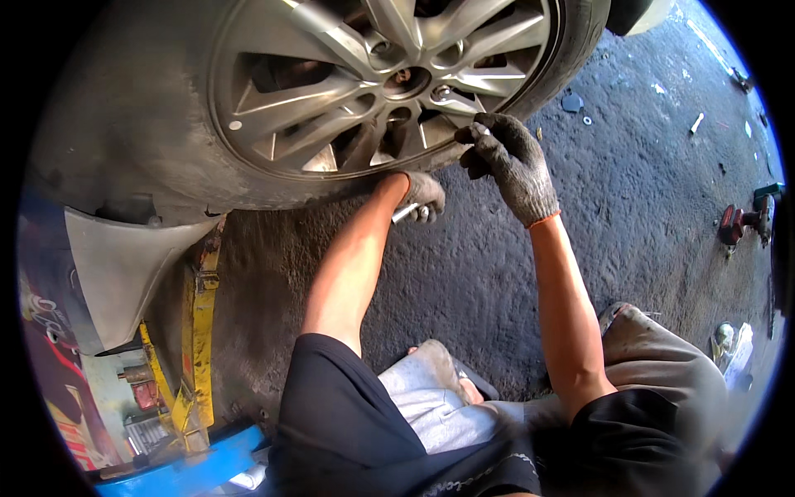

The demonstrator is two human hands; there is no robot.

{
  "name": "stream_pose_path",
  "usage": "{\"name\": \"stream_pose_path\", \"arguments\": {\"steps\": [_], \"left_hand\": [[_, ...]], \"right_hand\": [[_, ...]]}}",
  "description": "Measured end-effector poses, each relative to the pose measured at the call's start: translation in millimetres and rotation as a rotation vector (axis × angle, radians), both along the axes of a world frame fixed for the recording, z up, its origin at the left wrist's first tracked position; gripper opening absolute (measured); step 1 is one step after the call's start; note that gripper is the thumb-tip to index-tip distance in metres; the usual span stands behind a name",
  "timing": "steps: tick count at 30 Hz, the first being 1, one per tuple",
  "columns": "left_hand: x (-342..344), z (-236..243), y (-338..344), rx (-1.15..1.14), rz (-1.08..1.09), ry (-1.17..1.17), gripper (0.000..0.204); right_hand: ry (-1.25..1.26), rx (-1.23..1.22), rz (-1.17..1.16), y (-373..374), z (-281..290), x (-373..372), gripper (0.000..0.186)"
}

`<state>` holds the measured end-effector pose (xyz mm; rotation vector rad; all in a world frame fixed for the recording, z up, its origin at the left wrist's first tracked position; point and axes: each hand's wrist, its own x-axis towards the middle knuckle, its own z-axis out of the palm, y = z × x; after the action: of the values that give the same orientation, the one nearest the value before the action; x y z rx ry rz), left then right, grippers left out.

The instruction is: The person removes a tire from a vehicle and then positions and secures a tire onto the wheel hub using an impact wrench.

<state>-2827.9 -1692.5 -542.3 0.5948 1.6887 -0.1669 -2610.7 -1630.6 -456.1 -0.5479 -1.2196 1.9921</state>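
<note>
Top: maybe bolting alloy wheel (374, 84) | right hand (509, 161) pinches shiny bit (479, 130) | left hand (425, 195) grips metal bit (404, 214) | next: likely line up

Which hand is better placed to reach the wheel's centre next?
Probably the right hand: it appears nearer the wheel's centre, while the left hand sits lower in view, holding a shiny object.

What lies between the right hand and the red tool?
In the head view, rough dark floor lies between the right hand and the red tool.
</note>
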Motion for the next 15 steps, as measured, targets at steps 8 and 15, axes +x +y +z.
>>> {"name": "stream_pose_path", "arguments": {"steps": [8,15], "left_hand": [[-0.7,-0.6,-10.8,0.018,-0.598,0.34,0.032],[5.7,19.4,-23.9,-0.034,-0.45,0.365,0.027]], "right_hand": [[0.127,0.219,-0.08,0.8,61.1,-28.2,0.04],[0.073,0.092,-0.201,-0.1,58.2,-31.4,0.038]]}}
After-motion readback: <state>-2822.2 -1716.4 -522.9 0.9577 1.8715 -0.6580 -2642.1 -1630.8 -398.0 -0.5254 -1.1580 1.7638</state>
